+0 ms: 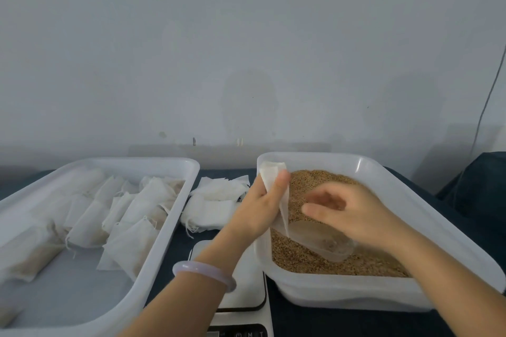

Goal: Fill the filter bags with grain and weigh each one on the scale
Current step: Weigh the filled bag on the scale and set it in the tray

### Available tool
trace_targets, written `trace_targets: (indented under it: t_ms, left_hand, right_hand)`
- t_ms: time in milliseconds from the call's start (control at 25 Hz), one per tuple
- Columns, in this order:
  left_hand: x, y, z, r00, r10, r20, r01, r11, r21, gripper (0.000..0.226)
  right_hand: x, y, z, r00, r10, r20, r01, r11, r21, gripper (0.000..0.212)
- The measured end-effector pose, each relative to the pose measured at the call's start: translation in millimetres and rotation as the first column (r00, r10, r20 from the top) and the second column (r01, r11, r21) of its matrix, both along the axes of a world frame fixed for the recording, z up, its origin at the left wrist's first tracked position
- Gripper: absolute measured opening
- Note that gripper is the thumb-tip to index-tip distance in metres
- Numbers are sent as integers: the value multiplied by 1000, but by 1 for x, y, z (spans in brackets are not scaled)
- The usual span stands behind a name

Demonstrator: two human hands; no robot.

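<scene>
Currently, the left hand (260, 201) is pinching a white filter bag (269, 175) between the thumb and curled fingers. It is holding the bag upright over the left rim of the tub (383, 169) at the centre right of the frame. The bag's lower edge is hanging down to the mouth of a clear scoop (325, 243), which is lying tilted in the grain (323, 180) filling the tub. The right hand (353, 213) is hovering just above the scoop. It is blurred, with its fingers loosely curled and slightly apart, and whether they are touching the scoop I cannot tell. A pale bracelet (202, 272) is sitting on the left wrist. The scale (249, 282) is resting at the lower centre, partly under the left forearm, just beside the tub. A white tray (131, 162) is taking up the lower left, with filled bags (131, 216) lying in overlapping rows inside it. Between the tray and the tub, a loose pile of empty bags (216, 200) is lying on the dark table (342, 323).
</scene>
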State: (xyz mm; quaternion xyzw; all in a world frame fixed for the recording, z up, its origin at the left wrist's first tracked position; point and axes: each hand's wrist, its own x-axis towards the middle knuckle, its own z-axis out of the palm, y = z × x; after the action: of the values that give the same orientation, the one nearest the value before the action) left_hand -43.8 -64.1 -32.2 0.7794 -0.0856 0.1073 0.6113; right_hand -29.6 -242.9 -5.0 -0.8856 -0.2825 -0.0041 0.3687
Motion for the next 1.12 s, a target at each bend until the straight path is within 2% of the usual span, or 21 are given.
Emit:
trace_targets:
  t_ms: [40, 80, 200, 280, 320, 400, 480, 520, 600, 640, 720, 920, 1000, 1120]
  left_hand:
    - [0, 6, 5, 997, -47, -61, 46, 999, -22, 97]
    - [-2, 12, 8, 990, -108, -91, 104, 993, -50, 98]
    - [-13, 35, 20, 979, -194, -67, 182, 971, -154, 80]
    - [-23, 54, 20, 988, -119, -96, 101, 980, -171, 65]
    - [-27, 65, 17, 990, -98, -100, 84, 987, -136, 51]
    - [-39, 86, 11, 983, -127, -130, 130, 991, 15, 27]
    - [-48, 100, 8, 983, -109, -151, 150, 942, 300, 18]
    - [-50, 102, 8, 990, -29, -140, 89, 888, 451, 11]
    - [-47, 103, 2, 988, 132, -79, -43, 731, 681, 29]
    - [-45, 101, -1, 983, 165, -78, -58, 686, 725, 36]
    - [-42, 100, -5, 979, 182, -91, -51, 652, 757, 42]
    - [-39, 103, -7, 978, 172, -114, -6, 573, 820, 47]
    - [-38, 98, -9, 975, 195, -110, -5, 507, 862, 52]
    - [-31, 93, -11, 974, 198, -110, 27, 382, 924, 47]
  right_hand:
    - [-7, 15, 4, 999, 38, -19, -37, 997, 61, 63]
    - [-11, 29, 5, 997, 65, -35, -61, 992, 112, 64]
    - [-13, 68, 3, 995, 91, -43, -78, 969, 235, 41]
    - [-8, 86, 1, 995, 90, -47, -75, 962, 261, 20]
    - [-5, 92, -1, 993, 105, -51, -89, 966, 244, 16]
    - [0, 101, -7, 987, 158, -30, -151, 975, 163, 18]
    - [3, 106, -16, 979, 204, 19, -204, 979, 17, 27]
    - [2, 109, -21, 974, 225, 31, -222, 973, -65, 31]
    - [3, 115, -31, 964, 254, 80, -230, 947, -224, 35]
    - [3, 117, -34, 958, 259, 122, -214, 932, -294, 35]
    - [6, 120, -36, 950, 260, 173, -183, 912, -367, 33]
    - [6, 123, -35, 945, 294, 140, -191, 848, -494, 40]
    - [6, 127, -36, 947, 297, 123, -183, 813, -552, 38]
    - [7, 135, -39, 948, 279, 153, -125, 770, -625, 33]
